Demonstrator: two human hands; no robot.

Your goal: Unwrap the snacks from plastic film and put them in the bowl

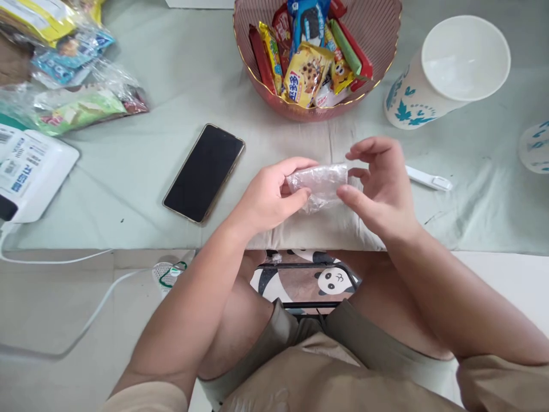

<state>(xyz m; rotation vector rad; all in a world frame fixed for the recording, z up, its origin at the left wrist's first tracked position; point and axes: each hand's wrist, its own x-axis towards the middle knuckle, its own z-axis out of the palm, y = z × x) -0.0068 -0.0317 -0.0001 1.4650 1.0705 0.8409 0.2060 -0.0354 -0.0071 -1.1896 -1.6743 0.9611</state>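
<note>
Seemingly for steadiness, a clear plastic wrapper (323, 180) is pinched in the left hand (274, 191). The right hand (384, 191), fingers parted, is held alongside.

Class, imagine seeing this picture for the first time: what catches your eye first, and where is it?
The pink, gold-rimmed bowl of bright snack packets stands out near the top centre. Below it, the left hand holds a piece of clear plastic, with the right hand at its right edge. A dark-screened phone lies left of the hands.
</note>
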